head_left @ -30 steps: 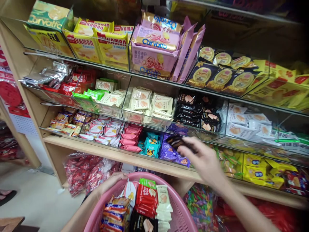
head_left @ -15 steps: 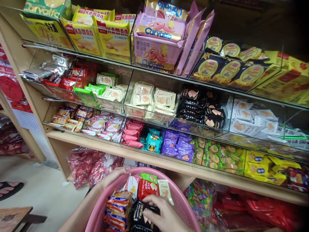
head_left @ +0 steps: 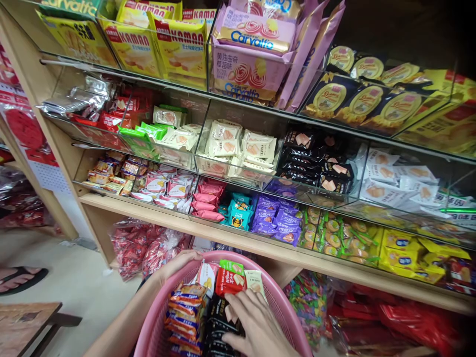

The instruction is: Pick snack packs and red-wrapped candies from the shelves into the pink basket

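Observation:
A pink plastic basket (head_left: 158, 308) at the bottom centre holds packaged snacks. Inside it, orange and blue packets (head_left: 185, 317) are stacked at the left, with black packets (head_left: 219, 329) beside them. A red packet (head_left: 229, 281), a green one, a white one and a cream packet (head_left: 255, 280) stand at the far side. My left hand (head_left: 185, 261) holds the basket's far left rim, its fingers partly hidden. My right hand (head_left: 256, 322) is over the black packets with its fingers spread, touching or just above them.
Clear-fronted shelves hold yellow KAMAN packs (head_left: 182, 49), purple Carvalfo packs (head_left: 253, 69), black packets (head_left: 316, 161) and purple packets (head_left: 277, 218). Bagged red sweets (head_left: 136, 245) lie below. At the lower left are a wooden stool (head_left: 28, 320) and a sandalled foot (head_left: 22, 278).
The fingers of my right hand have spread apart over the black packets. The shelf view has shifted slightly, and my left hand remains at the basket rim.

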Tool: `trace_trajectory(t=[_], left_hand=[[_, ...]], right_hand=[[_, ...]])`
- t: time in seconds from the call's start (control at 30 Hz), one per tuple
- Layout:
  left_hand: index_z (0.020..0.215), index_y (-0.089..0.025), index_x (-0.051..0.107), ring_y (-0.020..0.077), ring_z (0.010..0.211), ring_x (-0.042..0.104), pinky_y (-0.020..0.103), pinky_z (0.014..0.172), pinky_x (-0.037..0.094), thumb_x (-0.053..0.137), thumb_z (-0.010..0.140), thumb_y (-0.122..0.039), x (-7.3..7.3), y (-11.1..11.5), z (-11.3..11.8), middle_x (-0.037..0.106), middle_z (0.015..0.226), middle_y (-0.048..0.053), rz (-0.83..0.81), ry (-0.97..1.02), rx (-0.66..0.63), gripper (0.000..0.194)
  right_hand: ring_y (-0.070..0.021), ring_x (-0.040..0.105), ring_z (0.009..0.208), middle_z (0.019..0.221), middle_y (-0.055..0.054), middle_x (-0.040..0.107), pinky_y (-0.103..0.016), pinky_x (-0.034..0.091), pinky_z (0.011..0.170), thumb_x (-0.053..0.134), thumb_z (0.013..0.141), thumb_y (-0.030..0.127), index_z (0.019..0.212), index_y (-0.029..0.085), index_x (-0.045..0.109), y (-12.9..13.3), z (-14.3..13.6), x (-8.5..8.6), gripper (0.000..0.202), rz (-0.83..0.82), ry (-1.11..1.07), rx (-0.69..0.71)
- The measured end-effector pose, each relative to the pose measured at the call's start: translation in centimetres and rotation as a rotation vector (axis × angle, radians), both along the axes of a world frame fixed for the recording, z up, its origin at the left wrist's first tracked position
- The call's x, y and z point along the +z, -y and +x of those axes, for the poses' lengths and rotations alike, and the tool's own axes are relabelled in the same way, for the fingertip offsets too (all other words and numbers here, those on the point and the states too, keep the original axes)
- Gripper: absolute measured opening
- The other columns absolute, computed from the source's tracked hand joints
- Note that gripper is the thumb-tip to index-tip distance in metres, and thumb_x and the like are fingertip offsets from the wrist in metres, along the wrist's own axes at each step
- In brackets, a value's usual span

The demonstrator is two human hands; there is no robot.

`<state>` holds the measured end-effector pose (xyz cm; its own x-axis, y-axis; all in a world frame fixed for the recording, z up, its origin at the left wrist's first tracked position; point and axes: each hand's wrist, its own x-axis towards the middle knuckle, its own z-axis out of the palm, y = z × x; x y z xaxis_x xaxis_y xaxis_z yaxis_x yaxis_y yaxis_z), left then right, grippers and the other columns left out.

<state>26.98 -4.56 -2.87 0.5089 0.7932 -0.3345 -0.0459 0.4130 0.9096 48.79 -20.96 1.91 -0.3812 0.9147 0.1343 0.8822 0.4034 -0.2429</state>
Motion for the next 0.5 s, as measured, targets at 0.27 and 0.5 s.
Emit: trace_trajectory(t=[0.27,0.5], left_hand=[[0.077,-0.012,0.059,0.0136,0.055,0.051,0.023,0.053,0.037,0.061,0.065,-0.033,0.5,0.3,-0.1,0.058,0.065,0.002,0.026,-0.019,-0.006,0.023],[0.073,-0.013,0.058,0.0131,0.054,0.049,0.023,0.053,0.036,0.060,0.064,-0.036,0.3,0.4,-0.2,0.056,0.062,0.001,0.080,-0.036,0.004,0.025]], right_hand=[[-0.0261,0.058,0.100,0.112,-0.006,0.061,-0.040,0.048,0.088,0.069,0.073,0.034,0.123,0.025,0.048,-0.6,-0.6,0.8,0.055,-0.020,-0.009,-0.012],[-0.0324,0.055,0.106,0.121,-0.009,0.058,-0.044,0.047,0.088,0.068,0.069,0.049,0.125,0.025,0.048,-1.5,0.2,2.1,0.064,0.019,-0.025,0.038]])
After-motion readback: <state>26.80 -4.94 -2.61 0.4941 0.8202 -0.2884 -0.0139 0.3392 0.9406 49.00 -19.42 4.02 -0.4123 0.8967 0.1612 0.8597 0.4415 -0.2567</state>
